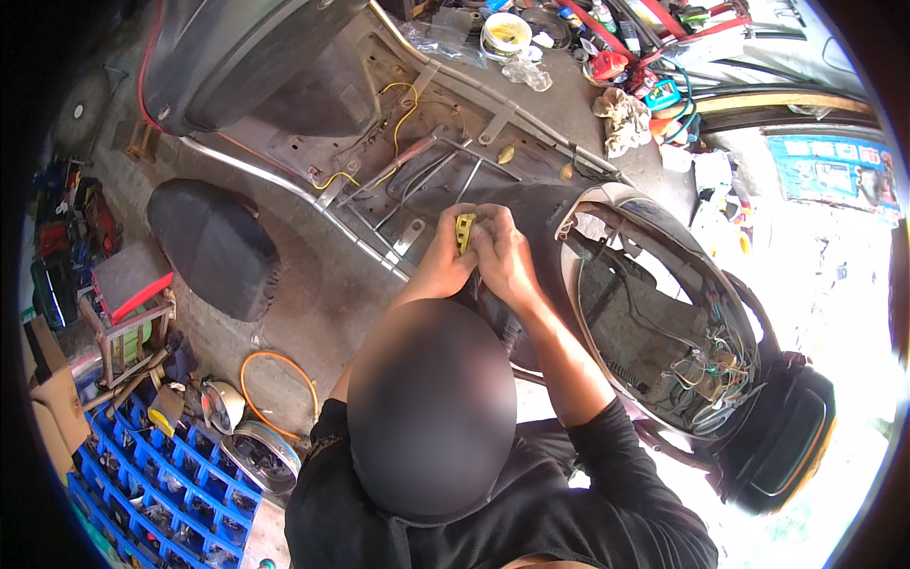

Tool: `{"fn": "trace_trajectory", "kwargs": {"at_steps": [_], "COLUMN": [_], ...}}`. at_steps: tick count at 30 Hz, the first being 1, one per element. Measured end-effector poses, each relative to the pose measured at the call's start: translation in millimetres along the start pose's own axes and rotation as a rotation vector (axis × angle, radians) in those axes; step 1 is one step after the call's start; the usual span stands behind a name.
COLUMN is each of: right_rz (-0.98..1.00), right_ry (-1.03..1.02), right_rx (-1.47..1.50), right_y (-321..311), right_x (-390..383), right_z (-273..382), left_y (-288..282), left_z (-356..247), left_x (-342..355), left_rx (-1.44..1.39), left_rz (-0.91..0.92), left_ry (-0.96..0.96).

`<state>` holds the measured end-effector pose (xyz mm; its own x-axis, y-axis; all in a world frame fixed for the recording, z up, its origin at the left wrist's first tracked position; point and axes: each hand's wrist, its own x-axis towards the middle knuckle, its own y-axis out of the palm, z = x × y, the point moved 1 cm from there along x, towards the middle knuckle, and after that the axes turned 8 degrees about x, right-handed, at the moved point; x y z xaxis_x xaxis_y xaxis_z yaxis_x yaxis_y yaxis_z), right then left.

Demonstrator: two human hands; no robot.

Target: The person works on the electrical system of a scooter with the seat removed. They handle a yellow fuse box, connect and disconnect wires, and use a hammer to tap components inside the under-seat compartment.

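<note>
Both hands, left (pixel 444 258) and right (pixel 502 256), pinch a yellow connector (pixel 464 230) above a stripped scooter frame (pixel 417 161) on cluttered concrete floor (pixel 313 294).

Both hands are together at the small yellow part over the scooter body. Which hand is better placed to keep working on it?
Probably the right hand: its fingertips sit on top of the yellow connector, free to work it, while the left hand grips it from the side and below and steadies it.

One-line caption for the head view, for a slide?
Both hands, left hand and right hand, pinch a small yellow connector over a stripped scooter frame.
</note>
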<state>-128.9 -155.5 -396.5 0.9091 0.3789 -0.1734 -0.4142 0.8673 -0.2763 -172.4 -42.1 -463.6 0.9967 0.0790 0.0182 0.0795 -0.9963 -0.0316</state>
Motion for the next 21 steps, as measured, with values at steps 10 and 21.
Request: {"fn": "trace_trajectory", "kwargs": {"at_steps": [10,21], "right_rz": [0.044,0.043], "right_ry": [-0.220,-0.070], "right_rx": [-0.097,-0.149], "right_y": [1.1,-0.3], "right_x": [-2.3,-3.0], "right_z": [-2.7,-8.3], "left_y": [-2.0,-5.7], "left_z": [-4.1,-6.5], "left_x": [-6.6,-3.4], "left_rx": [-0.287,-0.067], "left_rz": [0.068,0.142], "left_ry": [-0.103,0.021]}}
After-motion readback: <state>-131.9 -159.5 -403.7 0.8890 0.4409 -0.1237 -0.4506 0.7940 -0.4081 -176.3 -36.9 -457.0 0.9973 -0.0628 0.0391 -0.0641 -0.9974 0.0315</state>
